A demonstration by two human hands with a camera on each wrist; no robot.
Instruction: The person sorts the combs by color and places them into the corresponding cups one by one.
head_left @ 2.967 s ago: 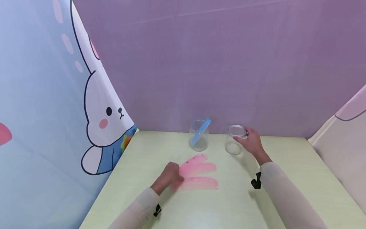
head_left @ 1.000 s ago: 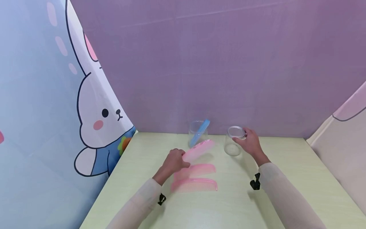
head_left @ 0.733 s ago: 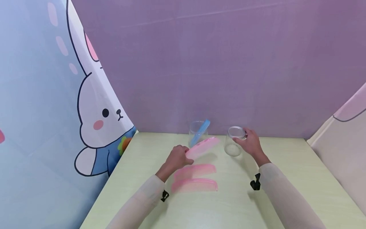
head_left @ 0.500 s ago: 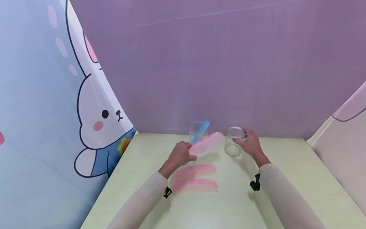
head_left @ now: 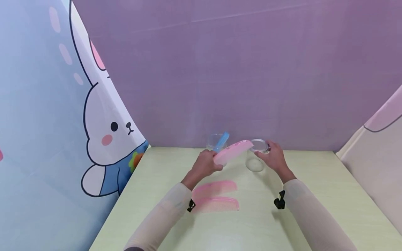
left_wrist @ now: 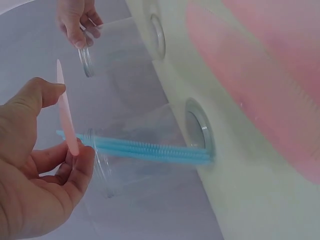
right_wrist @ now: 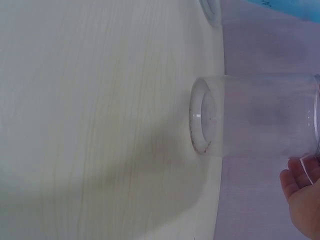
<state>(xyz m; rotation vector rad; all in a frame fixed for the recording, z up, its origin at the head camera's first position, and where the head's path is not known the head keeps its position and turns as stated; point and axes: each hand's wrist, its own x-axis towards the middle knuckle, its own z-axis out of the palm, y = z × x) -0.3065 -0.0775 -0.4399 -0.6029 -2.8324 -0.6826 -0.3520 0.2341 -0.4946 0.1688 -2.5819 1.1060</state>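
Note:
My left hand point(head_left: 205, 164) pinches a pink comb point(head_left: 233, 151) by one end between thumb and fingers, raised above the table. The comb's far end overlaps the rim of a clear jar point(head_left: 255, 164) at the right in the head view. That jar stands upright, and my right hand point(head_left: 274, 157) grips it at the rim. Inside it nothing shows in the right wrist view. Behind the left hand is a second clear jar point(left_wrist: 145, 125) with blue combs point(left_wrist: 150, 150) leaning in it. Two more pink combs point(head_left: 216, 204) lie on the table below the left hand.
The pale table point(head_left: 257, 223) meets a purple cloth backdrop point(head_left: 238, 76) just behind both jars. A curtain with a cartoon rabbit point(head_left: 106, 132) hangs along the left side, and a light cloth point(head_left: 377, 157) along the right.
My left hand has lifted the top pink comb off the table and carried it up and rightward to the right jar's rim. The right hand stays on its jar.

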